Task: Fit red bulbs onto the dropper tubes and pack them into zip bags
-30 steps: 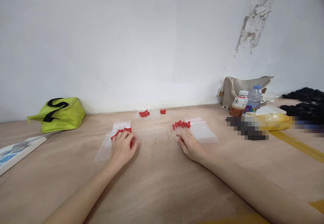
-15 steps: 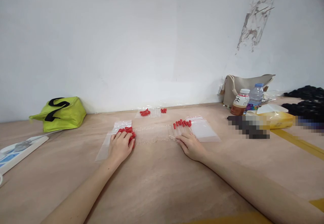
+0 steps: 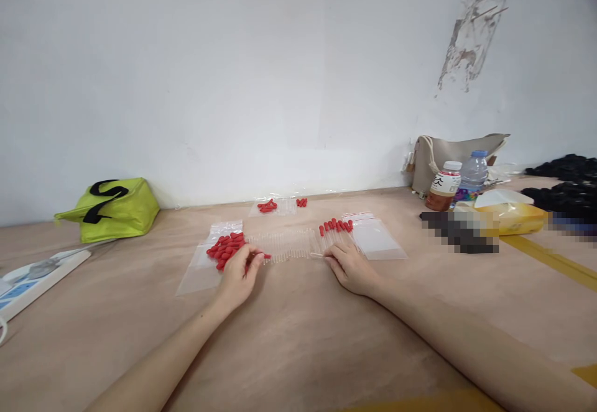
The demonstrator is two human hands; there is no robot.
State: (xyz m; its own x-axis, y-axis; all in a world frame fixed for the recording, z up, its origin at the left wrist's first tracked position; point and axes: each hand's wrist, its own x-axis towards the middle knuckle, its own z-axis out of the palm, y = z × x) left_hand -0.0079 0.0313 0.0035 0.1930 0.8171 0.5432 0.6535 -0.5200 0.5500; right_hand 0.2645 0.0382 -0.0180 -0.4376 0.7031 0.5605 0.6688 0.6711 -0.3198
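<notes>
Pinched in my left hand (image 3: 241, 274) is a red rubber dropper bulb (image 3: 267, 256), its end showing past my fingertips. Just behind that hand, a pile of red bulbs (image 3: 226, 247) lies on a clear zip bag (image 3: 198, 273). My right hand (image 3: 351, 268) grips a thin glass dropper tube (image 3: 317, 255), whose tip points left toward the bulb. Between the hands lies a row of bare glass tubes (image 3: 286, 244) side by side. Beyond my right fingers, several droppers capped with red bulbs (image 3: 336, 225) rest next to another zip bag (image 3: 380, 241).
Near the wall lies a small bag with red bulbs (image 3: 267, 206) and tubes. A yellow-green pouch (image 3: 116, 210) and a power strip (image 3: 44, 281) are at left. At right stand a drink bottle (image 3: 444, 186), a water bottle (image 3: 474, 173), a beige bag (image 3: 422, 163) and a yellow tissue pack (image 3: 517, 218).
My left hand has moved right, off the pile of bulbs, and now carries one red bulb. My right hand stays nearly in place with the glass tube.
</notes>
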